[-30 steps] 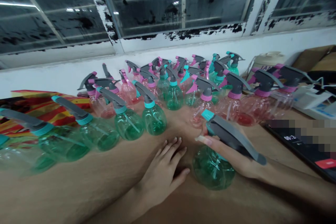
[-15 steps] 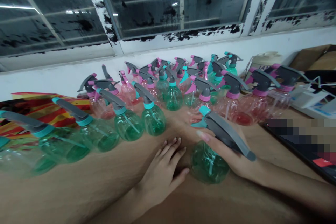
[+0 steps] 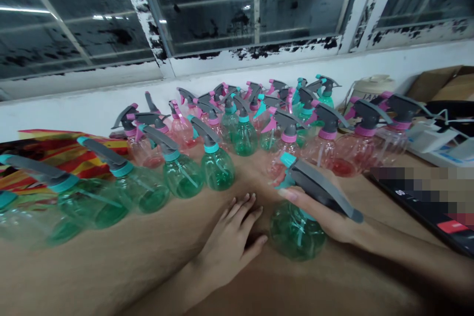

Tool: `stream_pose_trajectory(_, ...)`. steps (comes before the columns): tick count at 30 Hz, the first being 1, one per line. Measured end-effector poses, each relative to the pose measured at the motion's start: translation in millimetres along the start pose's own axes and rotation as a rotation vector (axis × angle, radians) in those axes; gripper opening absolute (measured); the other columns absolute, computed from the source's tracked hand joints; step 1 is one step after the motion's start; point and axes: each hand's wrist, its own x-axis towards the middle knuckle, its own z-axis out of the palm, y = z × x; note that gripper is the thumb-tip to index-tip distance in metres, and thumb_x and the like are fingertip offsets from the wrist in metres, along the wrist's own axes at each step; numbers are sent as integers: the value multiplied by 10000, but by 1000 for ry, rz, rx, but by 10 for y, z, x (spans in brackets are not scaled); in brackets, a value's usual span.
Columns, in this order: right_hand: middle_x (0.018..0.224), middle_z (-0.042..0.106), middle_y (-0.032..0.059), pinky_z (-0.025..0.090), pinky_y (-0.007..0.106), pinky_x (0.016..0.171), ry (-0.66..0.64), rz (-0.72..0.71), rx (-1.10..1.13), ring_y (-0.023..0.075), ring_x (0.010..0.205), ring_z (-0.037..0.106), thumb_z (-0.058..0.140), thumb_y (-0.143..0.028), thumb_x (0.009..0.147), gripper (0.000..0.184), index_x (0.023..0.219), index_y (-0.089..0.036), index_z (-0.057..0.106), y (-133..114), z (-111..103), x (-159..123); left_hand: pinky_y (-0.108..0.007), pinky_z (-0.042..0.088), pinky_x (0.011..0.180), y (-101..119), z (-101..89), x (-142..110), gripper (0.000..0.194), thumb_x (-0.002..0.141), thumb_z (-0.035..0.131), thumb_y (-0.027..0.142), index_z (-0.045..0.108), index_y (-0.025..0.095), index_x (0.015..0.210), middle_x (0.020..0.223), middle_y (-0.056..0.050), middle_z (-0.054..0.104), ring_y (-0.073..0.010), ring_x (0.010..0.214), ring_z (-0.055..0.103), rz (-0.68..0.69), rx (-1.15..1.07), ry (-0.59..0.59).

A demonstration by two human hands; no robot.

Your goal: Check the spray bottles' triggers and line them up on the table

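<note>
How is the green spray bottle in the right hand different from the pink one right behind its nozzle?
The green spray bottle has a turquoise collar; the pink spray bottle has a pink one. The right hand holds the green bottle, but not the pink one. The green bottle is nearer, the pink farther back. Both have grey spray heads and see-through bodies.

Got two hands here, one left hand (image 3: 231, 244) and one right hand (image 3: 333, 222), and one green spray bottle (image 3: 296, 239) in the right. Five more green bottles (image 3: 217, 173) in the row on my left, four pink-collared bottles (image 3: 351, 155) on my right. The bunch behind (image 3: 244, 139) overlaps too much to count tbh. Also one phone (image 3: 425, 207) and one lidded tub (image 3: 365, 90).
</note>
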Motion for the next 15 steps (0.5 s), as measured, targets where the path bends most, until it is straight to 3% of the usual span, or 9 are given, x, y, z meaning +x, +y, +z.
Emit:
stream_pose_trajectory(7,665,586,-15,464,281,527,-29,8,-53,143,575,554,554,-412,858,199,756,-242,571,9,-4,7,-503,338,1075,0,-7,0,486,919,539,367,455,119,1328,1438,-146,420,-278,1335,368,-1,-14,12)
stream_pose_trajectory(11,743,634,0,500,286,571,-53,3,-23,152,622,593,557,-423,851,190,841,-238,597,-21,-22,24,-503,334,1076,6,-14,3,492,914,551,365,464,112,1327,1428,-154,432,-288,1326,381,-5,-16,3)
stream_pose_trajectory(15,983,672,21,523,323,742,-36,-68,-6,194,867,636,588,-445,826,245,990,-267,620,18,-13,24,-501,339,1072,7,2,2,492,925,529,371,447,123,1342,1436,-150,421,-288,1333,370,-20,-15,-2)
